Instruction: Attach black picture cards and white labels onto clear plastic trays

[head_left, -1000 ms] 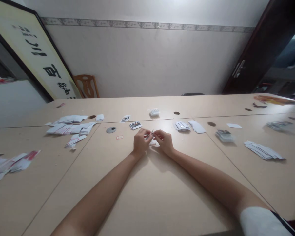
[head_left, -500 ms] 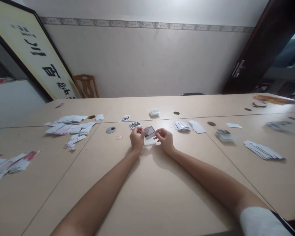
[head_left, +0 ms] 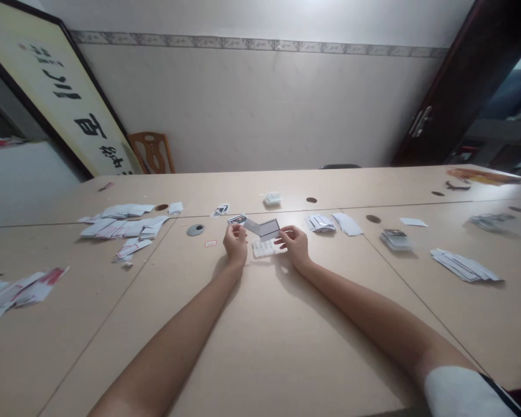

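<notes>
My left hand (head_left: 235, 244) is closed in a pinch at the near end of a small grey sheet (head_left: 252, 226). Between the thumb and fingers of my right hand (head_left: 296, 248) is a grey card with a dark border (head_left: 269, 229). The sheet and the card meet or overlap at their inner ends; I cannot tell if they are joined. Below them on the table lies a small white sectioned piece (head_left: 263, 249), touched by neither hand as far as I can see. A dark printed card (head_left: 237, 219) rests just beyond my left hand.
White paper strips (head_left: 124, 226) are heaped on the left. To the right lie silvery-white packets (head_left: 320, 223), white slips (head_left: 348, 224), a clear stack (head_left: 396, 240) and fanned strips (head_left: 466, 265). Another white sectioned stack (head_left: 272, 198) stands farther back. Round holes (head_left: 195, 230) interrupt the tabletop.
My hands have moved slightly apart. The grey sheet and the bordered card, together before, now spread out sideways between them, and more of the white sectioned piece below shows.
</notes>
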Demonstrator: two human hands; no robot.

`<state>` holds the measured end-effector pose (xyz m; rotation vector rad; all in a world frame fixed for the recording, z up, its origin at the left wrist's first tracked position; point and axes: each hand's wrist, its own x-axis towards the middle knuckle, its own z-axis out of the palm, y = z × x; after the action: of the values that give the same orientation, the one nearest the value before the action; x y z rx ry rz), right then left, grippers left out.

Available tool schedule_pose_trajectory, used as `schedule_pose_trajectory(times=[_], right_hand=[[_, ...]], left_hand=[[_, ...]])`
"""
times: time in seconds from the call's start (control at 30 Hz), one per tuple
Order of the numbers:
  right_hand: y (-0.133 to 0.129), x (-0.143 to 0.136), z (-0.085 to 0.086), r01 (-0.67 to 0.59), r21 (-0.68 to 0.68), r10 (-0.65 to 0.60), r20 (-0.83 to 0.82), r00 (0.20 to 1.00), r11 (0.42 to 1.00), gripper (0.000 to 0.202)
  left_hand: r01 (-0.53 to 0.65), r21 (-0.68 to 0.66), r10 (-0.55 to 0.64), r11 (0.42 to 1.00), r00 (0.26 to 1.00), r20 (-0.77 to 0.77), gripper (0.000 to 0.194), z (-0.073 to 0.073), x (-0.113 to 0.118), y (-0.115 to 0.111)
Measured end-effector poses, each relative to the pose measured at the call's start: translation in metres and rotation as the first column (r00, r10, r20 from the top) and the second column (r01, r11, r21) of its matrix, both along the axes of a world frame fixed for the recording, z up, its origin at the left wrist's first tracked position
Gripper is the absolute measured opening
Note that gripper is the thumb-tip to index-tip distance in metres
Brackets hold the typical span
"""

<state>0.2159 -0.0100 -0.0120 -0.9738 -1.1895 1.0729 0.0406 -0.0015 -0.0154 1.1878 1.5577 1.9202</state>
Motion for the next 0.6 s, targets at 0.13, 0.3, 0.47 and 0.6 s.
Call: schedule_pose_trajectory(times=[0.13, 0.3, 0.47, 0.6], right_hand=[[0.0022, -0.0004, -0.0005, 0.014, -0.025, -0.015, -0.030, 0.999, 1.000, 0.018], [0.0047, 0.0007, -0.0009, 0.058, -0.050, -0.061, -0.068, 0.996, 0.997, 0.018], [0.0035, 0.0034, 0.0005, 0.068, -0.059, -0.072, -0.074, 0.995, 0.996, 0.018], [0.0069, 0.0056, -0.0005, 0.105, -0.073, -0.112, -0.094, 0.989, 0.992, 0.017]], left_hand=[[0.002, -0.008, -0.002, 1.000, 0.999, 0.043, 0.017, 0.0001, -0.0008, 0.0015], [0.008, -0.011, -0.007, 1.000, 0.996, 0.085, 0.015, 0.0023, -0.0010, 0.0016], [0.024, -0.012, -0.022, 1.000, 0.994, 0.107, 0.018, 0.0049, 0.0006, 0.0005], [0.002, -0.017, 0.000, 1.000, 0.992, 0.126, 0.020, 0.0052, -0.0006, 0.0016]])
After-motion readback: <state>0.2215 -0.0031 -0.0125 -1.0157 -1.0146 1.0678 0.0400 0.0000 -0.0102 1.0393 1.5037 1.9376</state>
